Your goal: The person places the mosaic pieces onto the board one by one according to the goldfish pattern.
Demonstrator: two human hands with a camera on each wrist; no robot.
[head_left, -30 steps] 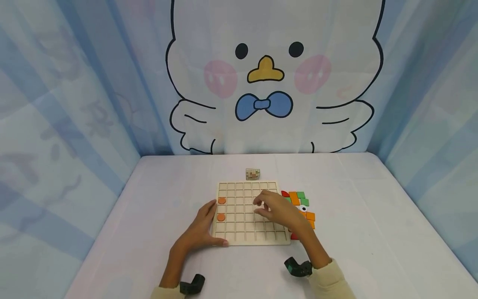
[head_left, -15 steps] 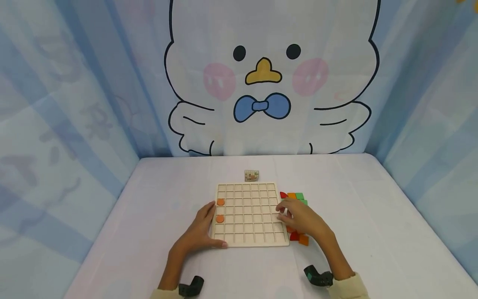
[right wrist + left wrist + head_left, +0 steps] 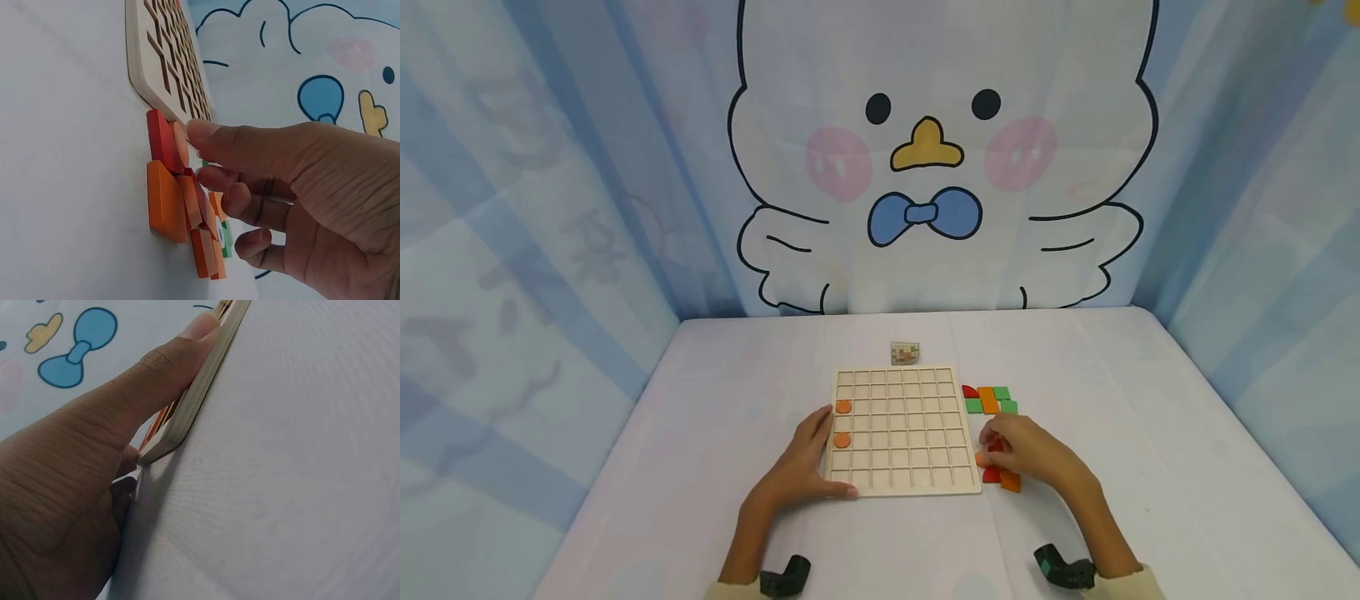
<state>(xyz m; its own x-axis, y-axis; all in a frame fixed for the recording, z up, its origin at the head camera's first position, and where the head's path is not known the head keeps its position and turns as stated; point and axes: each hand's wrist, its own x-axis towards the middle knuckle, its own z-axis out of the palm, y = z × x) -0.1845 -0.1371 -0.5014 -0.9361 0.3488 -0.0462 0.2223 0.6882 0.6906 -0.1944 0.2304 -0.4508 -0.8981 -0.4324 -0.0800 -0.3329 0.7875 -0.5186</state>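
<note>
Two orange discs (image 3: 844, 407) sit in the board (image 3: 898, 425), both in its leftmost column, one above the other with a gap between, and that is all I can see filled. The board lies flat in the lower middle of the head frame, every other cell bare, so I'd call the work barely begun. Most of the pieces wait off its right edge: green (image 3: 974, 406), red and orange ones towards the top of the heap, more red (image 3: 992, 475) and orange (image 3: 1011, 482) lower down. Some are hidden under the right hand (image 3: 1033, 450).

That hand hovers low over the heap, fingers loosely bent, thumb apart from them. A third disc (image 3: 180, 147) lies right by the thumb tip, left of centre in the right wrist frame; I can't tell whether they touch. The left hand (image 3: 797, 458) is spread round the board's lower left corner, thumb along the near edge, fingers at the side. Just above the board lies a small card (image 3: 905, 353), its print too fine to read from here.
</note>
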